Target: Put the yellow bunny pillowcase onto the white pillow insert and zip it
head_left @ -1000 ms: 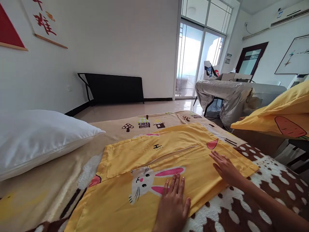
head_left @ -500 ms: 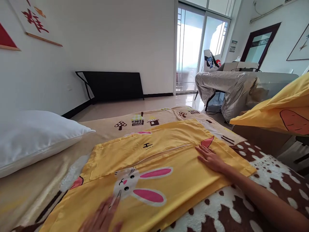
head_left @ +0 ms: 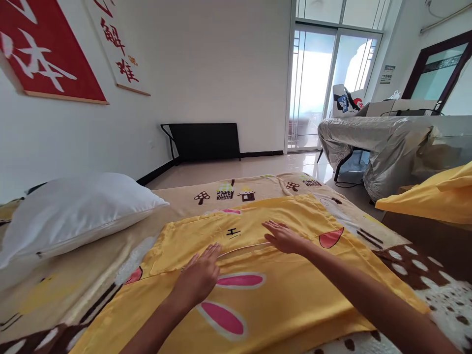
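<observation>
A yellow pillowcase (head_left: 295, 295) printed with a rabbit, pink ears and the word "Hi" lies spread on the bed. A pale seam or slit (head_left: 245, 250) runs across it. My left hand (head_left: 201, 275) is over the cloth near this line, fingers stretched out, hiding the rabbit's face. To the right, my right hand (head_left: 283, 238) is held flat above or on the far part of the case, fingers extended, near the line's other end. Neither hand grips anything. Whether the palms touch the cloth is hard to tell.
A white pillow (head_left: 88, 211) rests on the bed at left, on a patterned blanket (head_left: 273, 189). More yellow cloth (head_left: 431, 196) lies on a brown box at right. Behind stand a plastic-covered table (head_left: 391, 132) and a black folded panel (head_left: 206, 141) against the wall.
My left hand has moved forward from the near edge to the seam. My right hand has moved left, off the carrot print. The view has turned left.
</observation>
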Tool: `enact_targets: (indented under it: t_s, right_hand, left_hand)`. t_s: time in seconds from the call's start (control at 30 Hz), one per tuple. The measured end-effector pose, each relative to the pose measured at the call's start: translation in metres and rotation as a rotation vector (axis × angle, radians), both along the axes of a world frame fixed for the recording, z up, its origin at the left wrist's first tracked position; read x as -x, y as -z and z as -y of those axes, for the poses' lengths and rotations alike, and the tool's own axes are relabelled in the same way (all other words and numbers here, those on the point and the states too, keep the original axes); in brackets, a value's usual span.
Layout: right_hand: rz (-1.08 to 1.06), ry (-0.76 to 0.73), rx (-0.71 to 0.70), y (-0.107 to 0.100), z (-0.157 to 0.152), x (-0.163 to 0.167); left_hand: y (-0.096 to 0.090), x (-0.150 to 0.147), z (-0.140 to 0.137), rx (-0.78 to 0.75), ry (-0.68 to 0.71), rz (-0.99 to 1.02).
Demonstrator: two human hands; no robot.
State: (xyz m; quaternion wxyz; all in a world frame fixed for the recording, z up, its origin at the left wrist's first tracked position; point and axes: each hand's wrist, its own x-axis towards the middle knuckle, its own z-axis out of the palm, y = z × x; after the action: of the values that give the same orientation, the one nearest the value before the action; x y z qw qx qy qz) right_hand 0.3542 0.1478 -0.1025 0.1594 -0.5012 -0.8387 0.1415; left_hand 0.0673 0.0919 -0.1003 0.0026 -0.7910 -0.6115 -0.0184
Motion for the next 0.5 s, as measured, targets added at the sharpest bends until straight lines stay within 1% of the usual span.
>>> enact_targets:
  t_s: [0.03,0.1,0.13,0.17,0.2,0.23,0.27,0.33,0.43,0.5]
  right_hand:
    - [-0.023,-0.01,-0.004,0.002,-0.014,0.027]
    - [-0.053,-0.004,-0.017,0.013,-0.039,0.066]
    - [-0.056,0.0,-0.02,0.02,-0.051,0.077]
    - [-0.06,-0.003,-0.019,0.028,-0.061,0.08]
    - [-0.059,-0.014,-0.014,0.036,-0.071,0.077]
    - [-0.05,-0.026,-0.008,0.042,-0.081,0.068]
    - [-0.032,-0.03,-0.005,0.048,-0.09,0.053]
    - [0.029,0.011,-0.013,0.056,-0.108,0.013]
    - [0.159,0.208,-0.045,0.061,-0.131,-0.061]
    - [0.263,0.358,-0.041,0.063,-0.141,-0.106]
  left_hand:
    - [-0.002,-0.03,-0.024,0.069,-0.016,-0.001]
    - [0.002,-0.077,-0.067,0.046,-0.073,0.007]
    - [0.008,-0.091,-0.086,0.044,-0.105,0.009]
    - [0.016,-0.097,-0.102,0.045,-0.131,0.011]
    - [0.025,-0.096,-0.115,0.048,-0.154,0.014]
    - [0.033,-0.088,-0.125,0.05,-0.174,0.016]
    - [0.039,-0.074,-0.134,0.048,-0.194,0.019]
    - [0.047,-0.032,-0.147,0.037,-0.254,0.02]
    - [0.053,0.052,-0.162,0.037,-0.377,0.012]
    - [0.062,0.109,-0.169,-0.011,-0.451,0.013]
